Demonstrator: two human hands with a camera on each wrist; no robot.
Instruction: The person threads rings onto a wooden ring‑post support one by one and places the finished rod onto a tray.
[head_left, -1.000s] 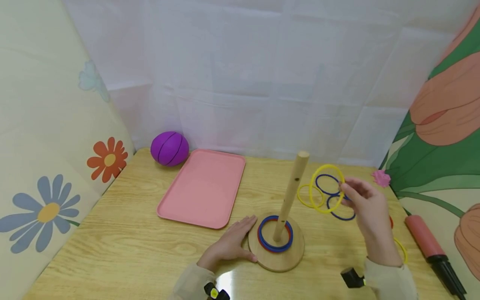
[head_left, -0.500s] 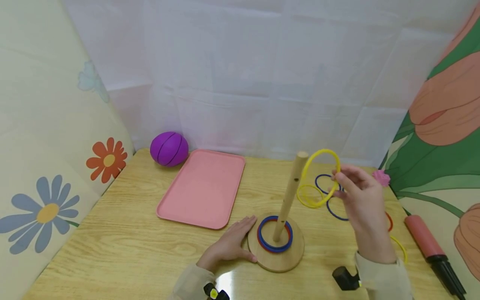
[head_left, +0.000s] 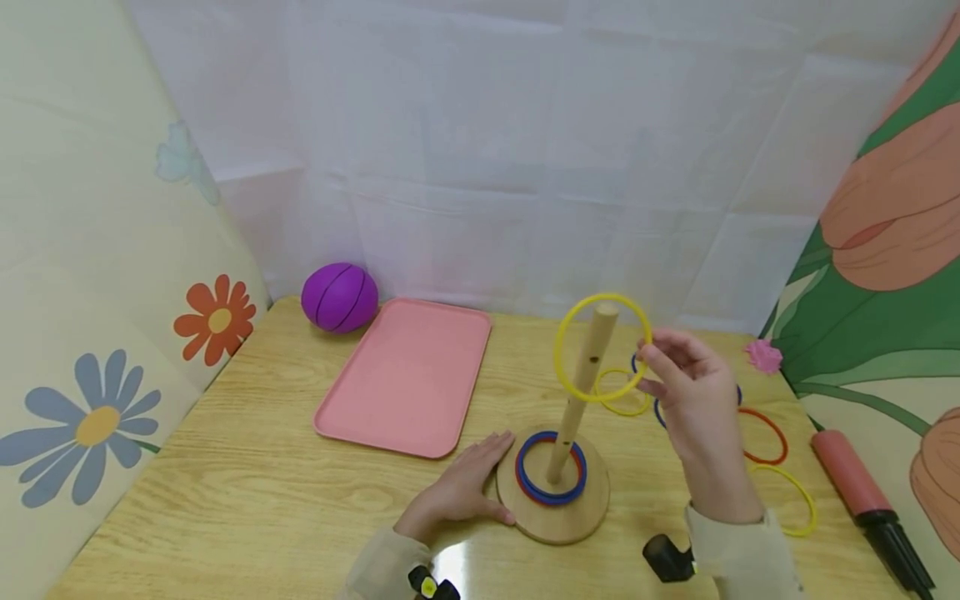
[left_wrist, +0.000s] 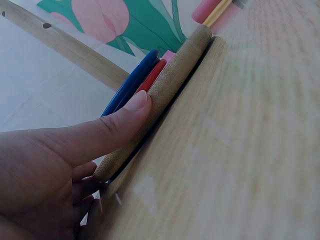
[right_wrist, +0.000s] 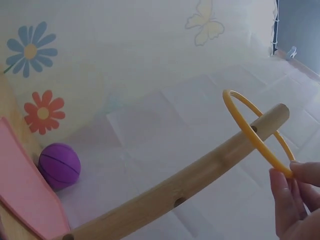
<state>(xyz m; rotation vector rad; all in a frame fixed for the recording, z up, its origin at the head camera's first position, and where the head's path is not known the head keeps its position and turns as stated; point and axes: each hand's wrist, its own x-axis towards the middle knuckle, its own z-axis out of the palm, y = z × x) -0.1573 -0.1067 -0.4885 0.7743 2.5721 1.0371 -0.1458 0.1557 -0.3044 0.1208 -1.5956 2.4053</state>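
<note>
I saw a yellow ring (right_wrist: 267, 158) tilted high around the wooden peg (head_left: 588, 372); toward five o'clock in my head feed, blue-over-red rings (head_left: 551, 499) circled its foot.

Yellow ring (head_left: 558, 350) shifted left, now around post (head_left: 572, 421).

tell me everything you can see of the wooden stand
The stand looks like pale wood: a round, flat base and one upright post with dark holes. It sits on the table. Red and blue rings lie on the base around the post. The left hand touches the base's edge; the right hand holds a yellow ring around the post's top.
</note>
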